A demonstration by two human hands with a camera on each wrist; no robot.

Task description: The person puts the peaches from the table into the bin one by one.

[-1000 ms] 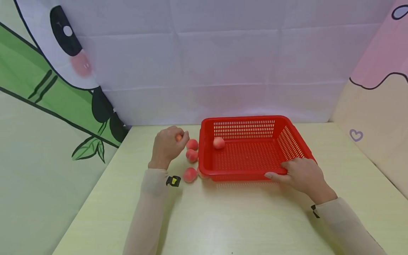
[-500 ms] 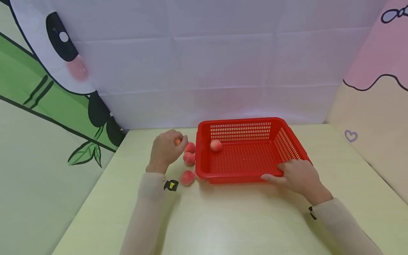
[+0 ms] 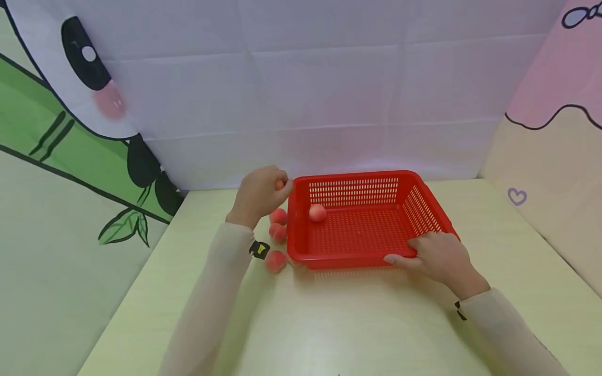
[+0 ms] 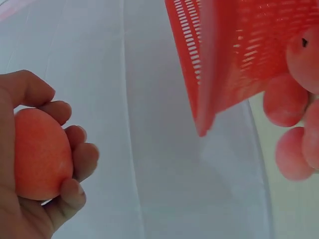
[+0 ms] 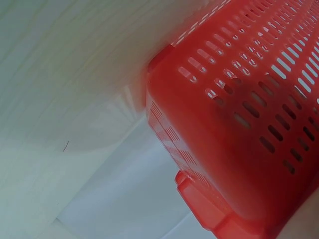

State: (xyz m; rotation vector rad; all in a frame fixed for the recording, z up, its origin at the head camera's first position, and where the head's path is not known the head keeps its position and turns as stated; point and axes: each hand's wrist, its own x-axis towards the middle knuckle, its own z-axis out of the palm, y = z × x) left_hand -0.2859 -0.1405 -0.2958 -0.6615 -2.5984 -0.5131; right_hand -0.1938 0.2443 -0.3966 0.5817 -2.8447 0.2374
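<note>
In the head view my left hand point(image 3: 262, 194) is raised by the back left corner of the red basket point(image 3: 348, 260). Its fingers curl round a peach, which the left wrist view shows whole point(image 4: 42, 154). My right hand point(image 3: 442, 258) grips the basket's front right rim, thumb outside along the front edge. One peach point(image 3: 317, 212) lies inside the basket near its left wall. Several more sit on the table along the basket's left side, among them a peach point(image 3: 275, 261) near the front corner. In the right wrist view the basket's wall point(image 5: 209, 124) fills much of the picture.
The pale wooden table point(image 3: 329, 324) reaches back to a light cloth backdrop point(image 3: 329, 94). Printed cartoon shapes cover the side panels, with a green band at the left and a small heart point(image 3: 517, 196) at the right.
My left hand has moved right and slightly up, toward the basket's back left corner, still holding the peach. My right hand keeps its grip on the rim. The whole head view has shifted a little.
</note>
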